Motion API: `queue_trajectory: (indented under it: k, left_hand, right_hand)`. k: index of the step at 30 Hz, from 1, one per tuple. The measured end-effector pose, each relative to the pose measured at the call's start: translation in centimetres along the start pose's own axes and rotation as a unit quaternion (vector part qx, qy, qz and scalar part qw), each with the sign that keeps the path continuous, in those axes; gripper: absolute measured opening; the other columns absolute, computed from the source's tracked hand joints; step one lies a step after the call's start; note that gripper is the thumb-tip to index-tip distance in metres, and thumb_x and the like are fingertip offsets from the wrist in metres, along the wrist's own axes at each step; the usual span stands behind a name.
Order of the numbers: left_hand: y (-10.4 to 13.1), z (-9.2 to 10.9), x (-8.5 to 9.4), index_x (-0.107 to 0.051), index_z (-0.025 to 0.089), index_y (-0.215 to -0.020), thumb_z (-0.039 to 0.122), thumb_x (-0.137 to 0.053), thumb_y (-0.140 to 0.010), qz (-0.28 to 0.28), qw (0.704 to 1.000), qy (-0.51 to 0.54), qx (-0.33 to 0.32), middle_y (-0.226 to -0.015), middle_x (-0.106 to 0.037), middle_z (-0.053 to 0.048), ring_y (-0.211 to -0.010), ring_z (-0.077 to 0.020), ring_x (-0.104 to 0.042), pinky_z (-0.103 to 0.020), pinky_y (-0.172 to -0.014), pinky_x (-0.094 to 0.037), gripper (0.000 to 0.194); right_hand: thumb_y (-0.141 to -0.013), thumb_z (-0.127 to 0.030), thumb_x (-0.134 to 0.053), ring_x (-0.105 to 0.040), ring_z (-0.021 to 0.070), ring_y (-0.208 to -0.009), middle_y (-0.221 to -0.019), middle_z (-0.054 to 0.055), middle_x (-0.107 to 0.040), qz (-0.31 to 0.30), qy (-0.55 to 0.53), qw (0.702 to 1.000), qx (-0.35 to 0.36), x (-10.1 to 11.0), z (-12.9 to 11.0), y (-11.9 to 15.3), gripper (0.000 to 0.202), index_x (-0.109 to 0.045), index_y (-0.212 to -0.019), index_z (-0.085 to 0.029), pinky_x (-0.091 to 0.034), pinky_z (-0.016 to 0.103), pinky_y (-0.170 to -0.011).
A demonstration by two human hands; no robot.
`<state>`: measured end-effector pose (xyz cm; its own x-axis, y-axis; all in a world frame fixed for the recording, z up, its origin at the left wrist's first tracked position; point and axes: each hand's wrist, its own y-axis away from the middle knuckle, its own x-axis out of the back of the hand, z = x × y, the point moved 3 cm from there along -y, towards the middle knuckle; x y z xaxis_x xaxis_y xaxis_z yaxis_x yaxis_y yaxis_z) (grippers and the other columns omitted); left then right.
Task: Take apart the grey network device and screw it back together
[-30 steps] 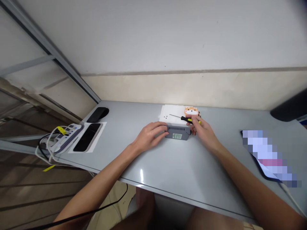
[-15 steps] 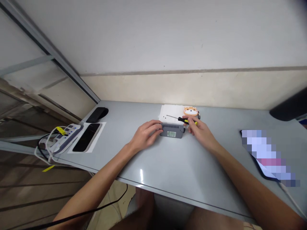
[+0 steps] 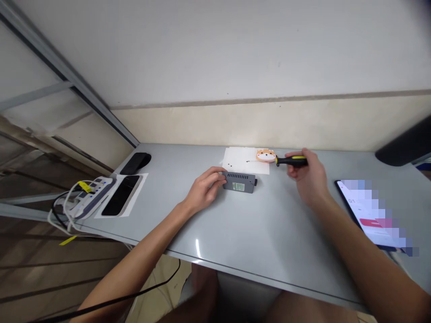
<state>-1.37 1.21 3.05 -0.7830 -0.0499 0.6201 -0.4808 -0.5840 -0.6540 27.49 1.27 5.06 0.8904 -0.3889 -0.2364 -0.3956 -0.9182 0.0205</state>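
A small grey box (image 3: 247, 183) with a row of vent slots and a pale label stands on the table. My left hand (image 3: 206, 189) grips its left end between fingers and thumb. To the right, my right hand (image 3: 308, 177) is closed around the black and yellow handle of a screwdriver (image 3: 292, 160). Its thin shaft points left, over a white sheet of paper (image 3: 240, 157) behind the box. Several tiny dark pieces (image 3: 230, 165), perhaps screws, lie on the paper. An orange and white animal-face case (image 3: 266, 155) sits at the paper's right side.
A tablet (image 3: 368, 215) with a lit, partly blurred screen lies at the right. On the left are a dark phone (image 3: 120, 195) on white paper, a black object (image 3: 135, 163) and a power strip (image 3: 94, 197) with cables. A wall (image 3: 202, 125) bounds the table's back.
My right hand has moved right, away from the box's right end, carrying the screwdriver with it. My left hand keeps its hold on the box.
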Motion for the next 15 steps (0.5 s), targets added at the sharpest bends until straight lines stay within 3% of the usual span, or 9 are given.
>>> queue_trajectory:
  k: [5,11,15]
  left_hand:
    - [-0.4,0.4,-0.2,-0.061,0.021,-0.098,0.023,-0.056,-0.106,-0.022,0.999,-0.025,0.035,-0.116,-0.074,-0.01,-0.099,-0.0207,-0.072,-0.037,-0.085,-0.06,0.009]
    - [-1.0,1.7,-0.4,-0.067,0.021,-0.103,0.02,-0.054,-0.104,0.031,0.993,-0.115,-0.001,-0.118,-0.076,-0.009,-0.107,-0.0236,-0.072,-0.041,-0.092,-0.056,0.013]
    - [-1.8,2.6,-1.4,-0.069,0.021,-0.107,0.02,-0.056,-0.105,0.017,0.989,-0.137,-0.054,-0.119,-0.078,-0.008,-0.108,-0.0227,-0.072,-0.039,-0.095,-0.051,0.013]
  right_hand:
    - [-0.073,-0.046,-0.071,-0.034,0.0106,-0.048,-0.066,0.005,-0.064,0.045,-0.03,0.997,0.056,1.4,-1.7,-0.6,0.033,-0.057,-0.053,-0.023,-0.025,0.03,-0.045]
    - [-0.082,-0.042,-0.066,-0.039,0.012,-0.046,-0.055,0.002,-0.051,0.018,0.02,0.997,0.067,1.7,-1.9,-0.1,0.032,-0.065,-0.055,-0.023,-0.027,0.032,-0.046]
    - [-0.088,-0.04,-0.062,-0.042,0.0139,-0.049,-0.052,0.002,-0.05,-0.003,0.064,0.995,0.079,1.6,-1.7,0.3,0.033,-0.068,-0.06,-0.023,-0.03,0.032,-0.049]
